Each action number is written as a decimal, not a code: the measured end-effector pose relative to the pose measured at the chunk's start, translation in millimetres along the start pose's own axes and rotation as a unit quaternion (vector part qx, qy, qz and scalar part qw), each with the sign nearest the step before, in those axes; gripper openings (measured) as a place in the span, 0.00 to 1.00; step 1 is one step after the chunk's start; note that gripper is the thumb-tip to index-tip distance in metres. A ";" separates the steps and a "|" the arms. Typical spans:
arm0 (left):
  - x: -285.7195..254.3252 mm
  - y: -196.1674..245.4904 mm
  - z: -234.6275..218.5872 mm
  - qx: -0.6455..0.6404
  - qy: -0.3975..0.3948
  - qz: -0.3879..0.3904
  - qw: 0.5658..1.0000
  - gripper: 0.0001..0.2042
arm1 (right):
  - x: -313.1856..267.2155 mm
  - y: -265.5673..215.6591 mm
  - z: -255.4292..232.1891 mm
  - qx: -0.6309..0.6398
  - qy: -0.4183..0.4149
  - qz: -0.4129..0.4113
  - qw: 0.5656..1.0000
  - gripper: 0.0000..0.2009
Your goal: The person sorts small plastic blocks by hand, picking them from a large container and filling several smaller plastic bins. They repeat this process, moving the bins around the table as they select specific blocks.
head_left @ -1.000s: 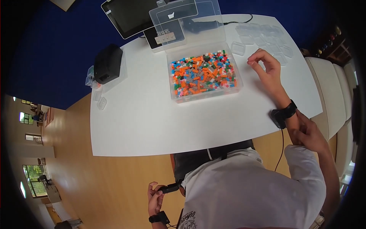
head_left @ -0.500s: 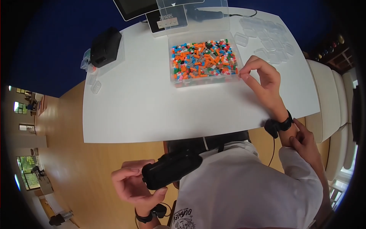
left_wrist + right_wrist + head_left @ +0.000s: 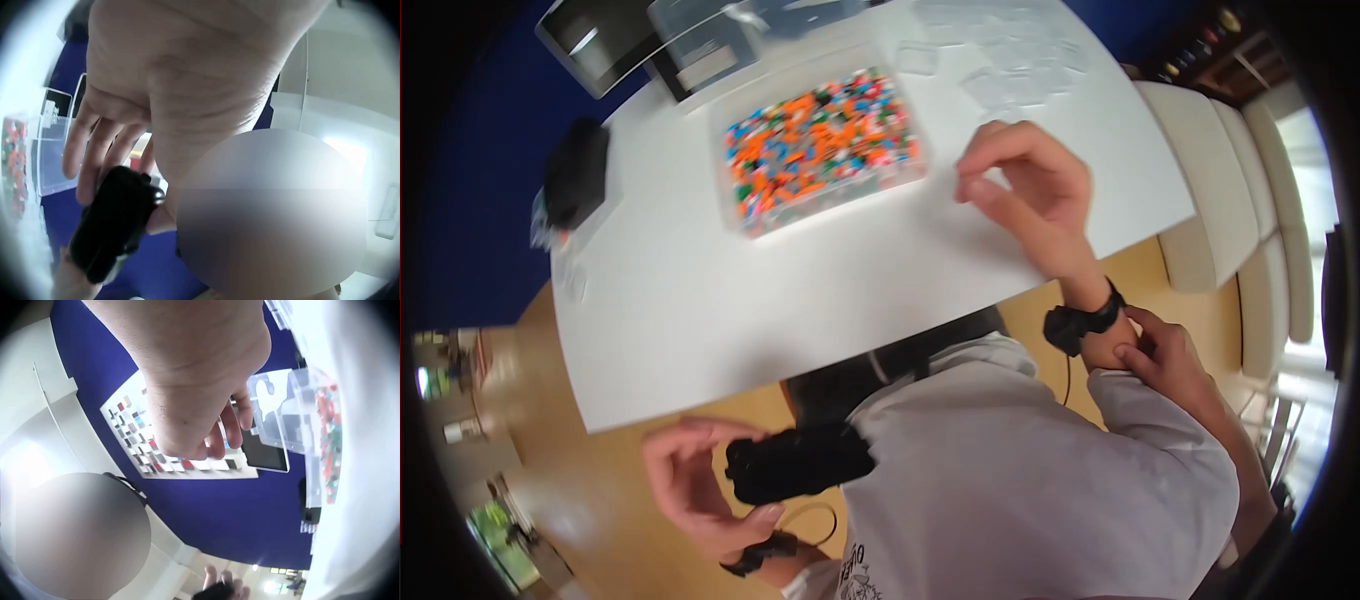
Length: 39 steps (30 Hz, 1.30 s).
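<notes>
Here, our left grip (image 3: 695, 490) held a blocky black device (image 3: 800, 465), our right grip (image 3: 1040, 190) loosely curled; the right wrist view added a white board (image 3: 133, 430).

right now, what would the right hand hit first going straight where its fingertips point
The right hand would probably meet the clear box of colored pieces, though the hand's height is unclear.

Left hand (image 3: 695, 480) grips black device (image 3: 800, 462) off white table (image 3: 680, 330)'s near edge | right hand (image 3: 1035, 190) hovers, fingers curled, right of clear bin (image 3: 840, 202) of multicolored plastic pieces (image 3: 820, 140) | another hand (image 3: 1168, 355) holds right forearm (image 3: 1105, 345) | clear containers (image 3: 1025, 75) lie beyond right hand | black case (image 3: 577, 175) at table's left
</notes>
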<state>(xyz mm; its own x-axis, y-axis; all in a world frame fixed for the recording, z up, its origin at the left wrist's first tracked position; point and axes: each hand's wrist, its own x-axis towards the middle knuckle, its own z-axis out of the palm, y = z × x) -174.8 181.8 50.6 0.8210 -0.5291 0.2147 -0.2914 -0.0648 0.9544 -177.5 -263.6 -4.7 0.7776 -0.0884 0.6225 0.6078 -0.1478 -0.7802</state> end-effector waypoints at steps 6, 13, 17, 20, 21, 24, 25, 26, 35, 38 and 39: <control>-48.9 -13.4 -8.6 -0.040 0.073 -0.176 0.981 0.41 | -20.4 15.3 -18.7 -0.006 0.096 0.093 0.991 0.09; -61.6 -28.7 -15.2 -0.030 -0.001 -0.252 0.967 0.34 | -15.4 18.2 -13.6 -0.031 0.085 0.107 0.990 0.09; -60.4 -36.9 -18.8 -0.005 -0.108 -0.321 0.941 0.35 | -15.3 19.7 -11.5 -0.029 0.089 0.103 0.990 0.09; -61.0 -52.2 -22.1 0.000 -0.195 -0.332 0.923 0.33 | -17.1 22.1 -13.2 -0.030 0.094 0.107 0.989 0.09; -62.2 -58.4 -24.1 0.000 -0.194 -0.331 0.923 0.33 | -16.6 22.3 -13.5 -0.030 0.094 0.106 0.989 0.09; -66.7 -73.4 -22.8 0.032 -0.309 -0.366 0.877 0.32 | -17.3 23.5 -14.0 -0.034 0.093 0.111 0.989 0.08; -67.3 -74.3 -12.8 0.024 -0.334 -0.353 0.874 0.32 | -18.2 25.0 -14.2 -0.038 0.092 0.112 0.989 0.08; -68.8 -75.6 -4.2 0.018 -0.358 -0.339 0.870 0.32 | -18.4 26.3 -14.8 -0.042 0.091 0.112 0.989 0.08; -151.9 -133.7 -41.6 -0.070 -0.220 -0.496 0.837 0.29 | -20.7 32.0 -20.5 -0.039 0.117 0.122 0.985 0.07; -165.8 -140.8 -5.6 -0.021 -0.138 -0.557 0.819 0.26 | -19.8 31.6 -20.7 -0.044 0.118 0.122 0.985 0.07; -166.8 -144.0 -1.9 -0.021 -0.139 -0.557 0.819 0.26 | -20.4 30.5 -20.7 -0.044 0.118 0.122 0.984 0.07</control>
<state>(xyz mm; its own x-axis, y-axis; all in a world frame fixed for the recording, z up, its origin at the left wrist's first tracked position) -268.8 281.0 -122.2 0.4219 -0.3338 -0.8429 0.5831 -0.6121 0.5342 -178.2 -286.7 -40.0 0.8326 -0.3575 0.4230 0.3838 -0.1783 -0.9061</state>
